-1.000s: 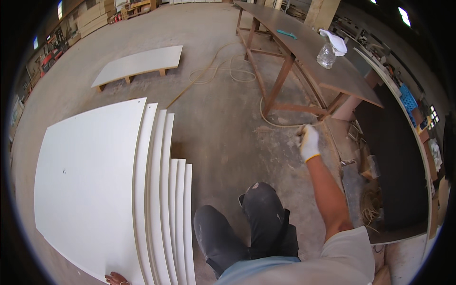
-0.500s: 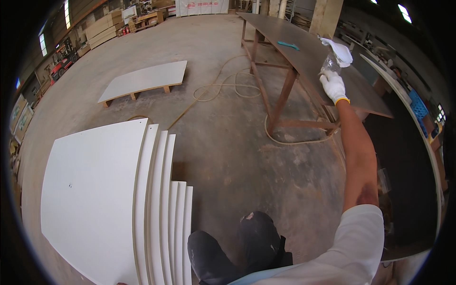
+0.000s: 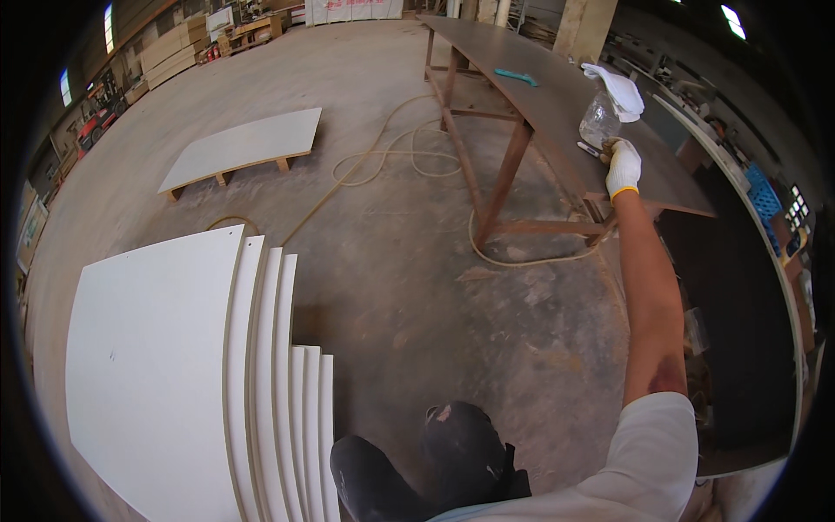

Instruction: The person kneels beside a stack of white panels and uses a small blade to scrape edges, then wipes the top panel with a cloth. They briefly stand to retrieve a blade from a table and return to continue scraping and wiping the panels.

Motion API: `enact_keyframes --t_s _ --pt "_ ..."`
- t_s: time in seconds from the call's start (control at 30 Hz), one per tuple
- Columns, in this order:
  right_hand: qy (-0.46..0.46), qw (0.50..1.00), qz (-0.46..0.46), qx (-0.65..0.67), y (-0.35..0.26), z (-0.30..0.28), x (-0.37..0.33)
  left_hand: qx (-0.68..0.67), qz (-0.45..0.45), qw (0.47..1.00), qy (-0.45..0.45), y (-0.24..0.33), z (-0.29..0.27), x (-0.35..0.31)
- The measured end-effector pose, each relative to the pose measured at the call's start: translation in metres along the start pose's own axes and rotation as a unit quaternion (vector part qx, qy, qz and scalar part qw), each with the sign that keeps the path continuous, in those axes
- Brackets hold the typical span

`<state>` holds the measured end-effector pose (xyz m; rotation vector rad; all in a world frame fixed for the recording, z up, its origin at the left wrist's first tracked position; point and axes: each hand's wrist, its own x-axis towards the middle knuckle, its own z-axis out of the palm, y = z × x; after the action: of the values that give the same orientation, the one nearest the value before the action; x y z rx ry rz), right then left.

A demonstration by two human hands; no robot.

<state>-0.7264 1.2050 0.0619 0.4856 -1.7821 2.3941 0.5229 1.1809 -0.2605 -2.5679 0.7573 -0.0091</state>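
Observation:
My right hand (image 3: 623, 165), in a white knit glove with a yellow cuff, is over the near end of a dark long table (image 3: 557, 96). Its fingers are curled; whether they grip anything is hidden. Close by the fingertips is a small slim white-and-dark object (image 3: 589, 150), too small to name. Just beyond the hand stands a clear plastic bottle (image 3: 598, 120), with a folded white cloth (image 3: 617, 90) draped at its top. My left hand is out of view. At the lower left is a stack of white panels (image 3: 156, 365), edges stepped.
A teal tool (image 3: 517, 77) lies farther along the table. A hose (image 3: 374, 157) loops over the floor beside the table legs. A pale board on wooden blocks (image 3: 243, 148) sits ahead at left. Another dark surface (image 3: 748, 348) runs along my right.
My right hand has drawn back from the bottle, toward me and slightly down; the bottle now shows more fully. The whole view has shifted a little.

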Motion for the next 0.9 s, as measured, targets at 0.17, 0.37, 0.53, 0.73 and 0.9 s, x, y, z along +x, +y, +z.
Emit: enact_keyframes --t_s 0.17,0.37,0.53,0.73,0.9 --pt "0.100 0.995 0.021 -0.014 -0.009 0.002 -0.005 0.003 -0.003 1.000 -0.008 0.005 0.001 -0.004" --pt "0.211 0.887 -0.066 -0.405 -0.015 0.003 -0.010 0.003 0.002 1.000 -0.019 0.010 -0.001 -0.007" --pt "0.167 0.776 -0.326 -0.513 -0.056 0.023 -0.005 0.010 -0.005 1.000 -0.030 0.007 0.001 -0.013" --pt "0.060 0.608 -0.325 -0.722 -0.114 0.063 0.029 0.018 -0.010 0.999 -0.044 0.000 0.013 -0.023" --pt "0.017 0.669 -0.194 -0.718 -0.124 0.080 0.069 0.038 0.002 0.998 -0.057 -0.010 0.036 -0.027"
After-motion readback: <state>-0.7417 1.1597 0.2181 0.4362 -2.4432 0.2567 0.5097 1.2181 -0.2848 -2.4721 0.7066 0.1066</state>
